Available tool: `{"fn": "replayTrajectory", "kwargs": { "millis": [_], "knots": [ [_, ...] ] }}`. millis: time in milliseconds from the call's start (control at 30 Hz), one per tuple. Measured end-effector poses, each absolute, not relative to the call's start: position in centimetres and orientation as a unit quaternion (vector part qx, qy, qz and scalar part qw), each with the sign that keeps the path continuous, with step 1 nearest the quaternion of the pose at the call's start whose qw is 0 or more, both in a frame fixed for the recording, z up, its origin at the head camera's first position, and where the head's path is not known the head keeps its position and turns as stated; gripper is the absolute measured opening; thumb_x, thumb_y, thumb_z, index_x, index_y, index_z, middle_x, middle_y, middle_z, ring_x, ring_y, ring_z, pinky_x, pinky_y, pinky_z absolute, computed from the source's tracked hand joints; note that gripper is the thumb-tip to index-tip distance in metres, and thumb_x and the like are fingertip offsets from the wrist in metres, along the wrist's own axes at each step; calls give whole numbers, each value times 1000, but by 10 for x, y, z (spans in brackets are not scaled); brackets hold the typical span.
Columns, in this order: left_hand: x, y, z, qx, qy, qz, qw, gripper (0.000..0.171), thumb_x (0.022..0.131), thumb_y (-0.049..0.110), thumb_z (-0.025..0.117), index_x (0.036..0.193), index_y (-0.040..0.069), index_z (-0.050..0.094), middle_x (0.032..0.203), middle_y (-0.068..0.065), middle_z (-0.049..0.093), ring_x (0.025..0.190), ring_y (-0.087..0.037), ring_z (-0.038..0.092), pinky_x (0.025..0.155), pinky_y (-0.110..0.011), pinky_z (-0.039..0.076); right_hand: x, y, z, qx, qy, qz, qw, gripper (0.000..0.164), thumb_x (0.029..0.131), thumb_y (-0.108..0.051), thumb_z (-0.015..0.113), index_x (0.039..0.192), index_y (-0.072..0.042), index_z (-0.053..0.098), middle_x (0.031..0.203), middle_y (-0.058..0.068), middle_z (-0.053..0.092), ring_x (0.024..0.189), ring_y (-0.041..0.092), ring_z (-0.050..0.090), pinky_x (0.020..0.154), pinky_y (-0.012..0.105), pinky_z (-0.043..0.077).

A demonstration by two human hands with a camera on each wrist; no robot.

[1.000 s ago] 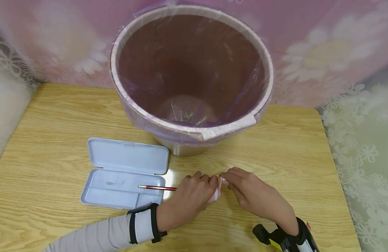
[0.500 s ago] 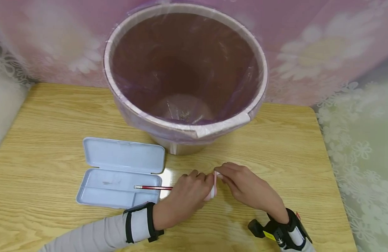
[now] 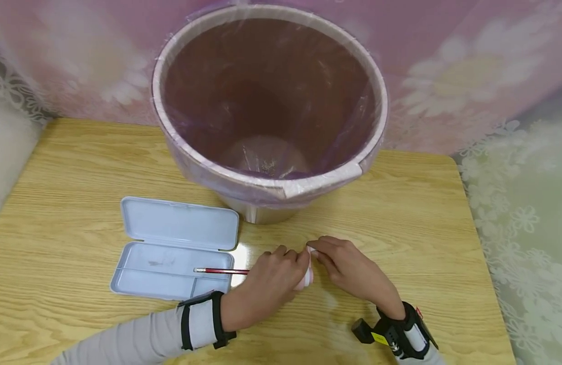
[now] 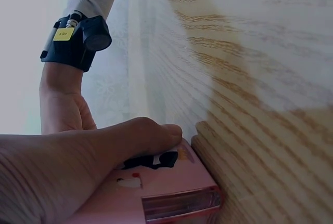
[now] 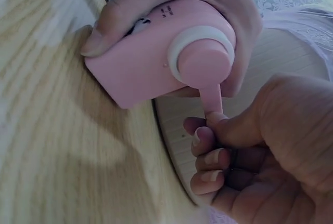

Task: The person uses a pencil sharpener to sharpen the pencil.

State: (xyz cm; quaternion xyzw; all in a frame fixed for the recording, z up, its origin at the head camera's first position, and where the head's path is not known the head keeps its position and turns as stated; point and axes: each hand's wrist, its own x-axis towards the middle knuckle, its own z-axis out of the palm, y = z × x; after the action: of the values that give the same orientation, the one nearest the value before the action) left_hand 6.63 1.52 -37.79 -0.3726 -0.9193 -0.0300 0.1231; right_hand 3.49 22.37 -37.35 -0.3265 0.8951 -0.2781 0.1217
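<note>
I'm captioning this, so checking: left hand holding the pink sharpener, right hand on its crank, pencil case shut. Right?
No: the pencil case is open, as the head view shows. The left hand holds the sharpener, the right hand its crank.

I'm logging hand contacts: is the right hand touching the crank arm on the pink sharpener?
Touching. The right wrist view shows it: the right hand has its thumb and fingers closed on the end of the crank arm.

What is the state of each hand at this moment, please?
Left hand: closed, holding the pink pencil sharpener.
Right hand: closed, pinching the sharpener's crank.
</note>
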Motion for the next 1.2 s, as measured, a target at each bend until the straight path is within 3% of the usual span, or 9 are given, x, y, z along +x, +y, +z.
{"fn": "replayTrajectory", "kwargs": {
  "millis": [167,300,567,767,967,1067,1200],
  "knots": [
    [65,15,-382,-367,-920,-40,132,31,81,24,77,109,12,71,61,7,54,55,-7,51,41,-18,34,35,220,-383,-319,894,-288,123,23,99,3,58,118,-4,70,107,2,73,94,13,69,81,31,58],
    [65,15,-383,-360,-923,-58,124,18,81,21,77,90,14,63,59,6,48,52,-8,46,41,-18,29,37,218,-393,-314,890,-303,133,22,100,2,56,114,-8,70,105,1,73,95,13,69,84,32,58],
    [67,19,-383,-352,-926,-61,125,26,78,19,78,78,17,52,57,7,42,51,-9,44,41,-18,24,44,219,-397,-300,889,-314,145,21,100,4,55,108,-9,70,100,0,71,90,11,68,79,29,57],
    [68,20,-379,-356,-926,-66,108,36,77,23,82,74,17,46,57,6,42,51,-8,43,42,-18,22,62,221,-399,-289,870,-338,212,21,99,3,56,91,-15,65,76,-8,52,67,0,42,62,18,41],
    [67,20,-375,-357,-928,-49,91,50,71,37,90,76,17,45,59,6,43,53,-8,44,42,-18,27,87,222,-389,-284,842,-384,251,16,105,-12,55,91,-14,64,71,-16,38,62,-7,33,58,14,36],
    [66,20,-375,-358,-928,-45,95,49,70,33,90,74,17,44,58,7,41,52,-7,41,42,-17,25,96,223,-374,-309,836,-385,241,25,106,-16,54,81,-15,57,71,-17,32,64,-9,30,57,12,35],
    [67,20,-375,-355,-929,-38,96,48,69,29,89,73,17,42,57,7,37,52,-6,37,43,-17,20,99,224,-348,-340,850,-353,195,26,104,-15,57,79,-19,55,73,-18,35,67,-9,32,59,11,36]
  ]
}}
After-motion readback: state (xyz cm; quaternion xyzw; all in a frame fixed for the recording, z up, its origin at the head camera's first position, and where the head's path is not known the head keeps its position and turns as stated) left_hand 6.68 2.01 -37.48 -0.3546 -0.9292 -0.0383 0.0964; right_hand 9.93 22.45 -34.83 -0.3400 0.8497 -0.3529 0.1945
